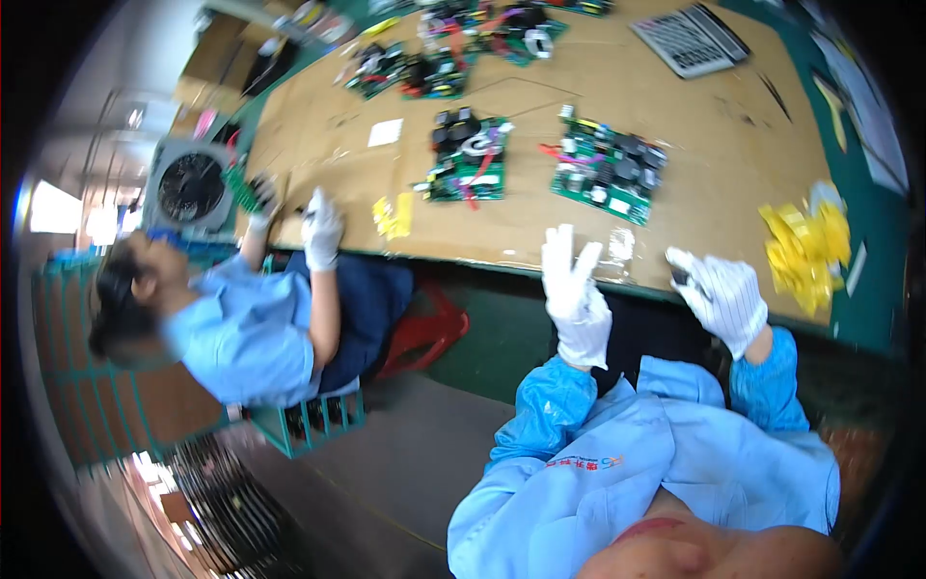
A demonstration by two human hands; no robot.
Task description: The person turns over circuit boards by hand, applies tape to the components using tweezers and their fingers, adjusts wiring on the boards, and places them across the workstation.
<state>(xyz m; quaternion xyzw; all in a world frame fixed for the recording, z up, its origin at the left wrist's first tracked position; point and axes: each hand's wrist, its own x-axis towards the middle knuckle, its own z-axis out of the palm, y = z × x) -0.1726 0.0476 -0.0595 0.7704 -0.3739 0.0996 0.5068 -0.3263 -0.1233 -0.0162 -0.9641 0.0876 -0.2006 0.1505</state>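
Observation:
My left hand (576, 297), in a white glove, has its fingers spread and holds nothing, just over the table's near edge. Its nearest board is a green circuit board (610, 167) with black parts, lying flat beyond it. To the right, my right hand (721, 297), also gloved, is closed with thumb and fingers together around something small and dark that I cannot make out. A second circuit board (468, 157) with a red wire lies further left. Between my hands and just beyond them is a clear plastic piece (620, 246).
Crumpled yellow material (808, 251) lies at the right of the brown tabletop (714, 135). More boards (434, 72), a keyboard-like device (690, 41) and tweezers (775, 96) lie further back. At the left sits a co-worker (246, 328) with gloved hands, near a fan (191, 186) and red stool (424, 328).

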